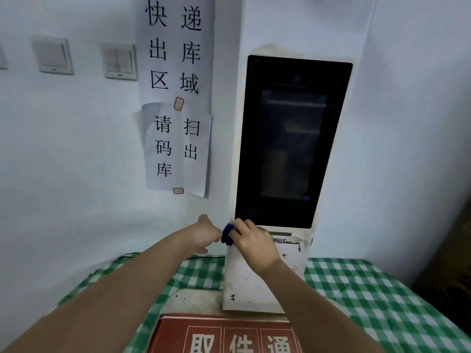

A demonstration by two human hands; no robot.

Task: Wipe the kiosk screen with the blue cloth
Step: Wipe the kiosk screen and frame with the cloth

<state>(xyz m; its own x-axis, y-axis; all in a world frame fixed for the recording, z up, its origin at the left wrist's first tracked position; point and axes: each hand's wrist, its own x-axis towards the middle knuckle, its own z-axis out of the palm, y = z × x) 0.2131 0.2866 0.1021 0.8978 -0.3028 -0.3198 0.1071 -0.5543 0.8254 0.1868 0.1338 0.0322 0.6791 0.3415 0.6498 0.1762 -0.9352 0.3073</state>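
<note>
The kiosk screen [293, 143] is a tall, dark glass panel set in a white, scuffed kiosk body [254, 284] that stands on a table covered by a green-and-white checked cloth [369, 296]. The glass is switched off or very dim; it shows faint reflections, a small round lens near its top and a tiny blue mark low on its right side.

The blue cloth [227, 234] is a deep navy, bunched into a small wad. It sits at the kiosk's left edge, just below the screen's lower left corner, between the two hands. The right hand [252, 242] has its fingers curled over the wad and holds it against the kiosk front. The left hand [205, 234] lies just beside the cloth with its fingers bent inward; it may be pinching the cloth's left end, but the contact is hidden and I cannot tell.

On the wall to the left hang two paper notices [175, 98] printed with large black Chinese characters, and further left two wall switches [119, 61]. A red sign [224, 335] with white characters lies on the table before the kiosk.
</note>
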